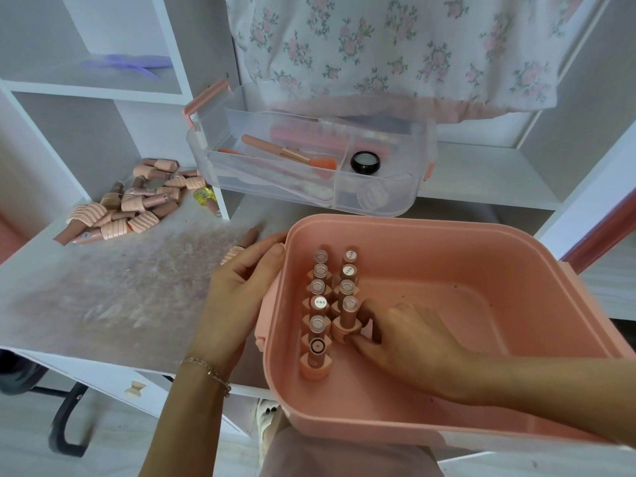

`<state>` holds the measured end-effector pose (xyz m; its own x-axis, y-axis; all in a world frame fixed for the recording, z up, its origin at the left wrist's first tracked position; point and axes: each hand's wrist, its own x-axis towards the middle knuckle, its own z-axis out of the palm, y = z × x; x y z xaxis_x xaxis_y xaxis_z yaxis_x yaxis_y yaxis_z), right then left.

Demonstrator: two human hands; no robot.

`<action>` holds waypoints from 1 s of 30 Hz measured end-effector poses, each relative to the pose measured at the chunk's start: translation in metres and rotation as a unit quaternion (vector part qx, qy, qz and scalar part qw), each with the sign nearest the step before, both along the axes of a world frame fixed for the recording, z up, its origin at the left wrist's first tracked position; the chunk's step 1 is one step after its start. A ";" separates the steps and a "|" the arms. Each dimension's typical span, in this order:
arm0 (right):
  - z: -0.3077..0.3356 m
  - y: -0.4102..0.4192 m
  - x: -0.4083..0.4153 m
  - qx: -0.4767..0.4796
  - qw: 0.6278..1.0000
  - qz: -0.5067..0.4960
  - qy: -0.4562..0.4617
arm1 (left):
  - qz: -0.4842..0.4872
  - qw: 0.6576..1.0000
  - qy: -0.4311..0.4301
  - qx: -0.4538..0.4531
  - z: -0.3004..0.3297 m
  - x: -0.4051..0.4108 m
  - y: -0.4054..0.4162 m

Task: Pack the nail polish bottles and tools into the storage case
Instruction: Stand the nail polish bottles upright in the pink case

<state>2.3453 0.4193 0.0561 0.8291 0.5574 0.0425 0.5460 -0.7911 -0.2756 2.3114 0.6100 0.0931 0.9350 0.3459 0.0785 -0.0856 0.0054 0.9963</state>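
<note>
Head cam: right hand (409, 342) fingers pinch a polish bottle (347, 318) inside the pink case (447, 263); left hand (241, 287) grips its rim.

Home bedroom corner — white shelving unit (103, 87), floral garment (395, 46) hanging

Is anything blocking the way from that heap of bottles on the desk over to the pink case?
Nothing visible does. The heap of bottles lies on bare desk left of the pink case, which is open-topped. Only the left hand, gripping the case's near wall, sits along that route.
</note>
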 end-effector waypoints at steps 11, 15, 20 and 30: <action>0.002 -0.002 0.001 -0.020 1.000 -0.008 0.007 | -0.010 1.000 -0.012 0.003 -0.002 0.000 0.002; 0.006 -0.004 0.001 -0.022 0.999 -0.016 0.029 | -0.007 1.000 -0.015 0.008 -0.002 0.001 0.002; 0.019 -0.012 0.004 -0.049 0.998 -0.028 0.031 | -0.014 1.000 -0.011 0.001 -0.007 0.003 0.004; 0.091 0.012 0.000 0.166 0.985 0.020 -0.043 | -0.056 0.998 -0.011 0.031 -0.007 0.006 0.008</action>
<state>2.3450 0.4317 0.1467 0.7927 0.5321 0.2975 0.6069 -0.6427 -0.4675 2.3176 0.6178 0.0864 0.9652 0.2339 0.1166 -0.1092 -0.0447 0.9930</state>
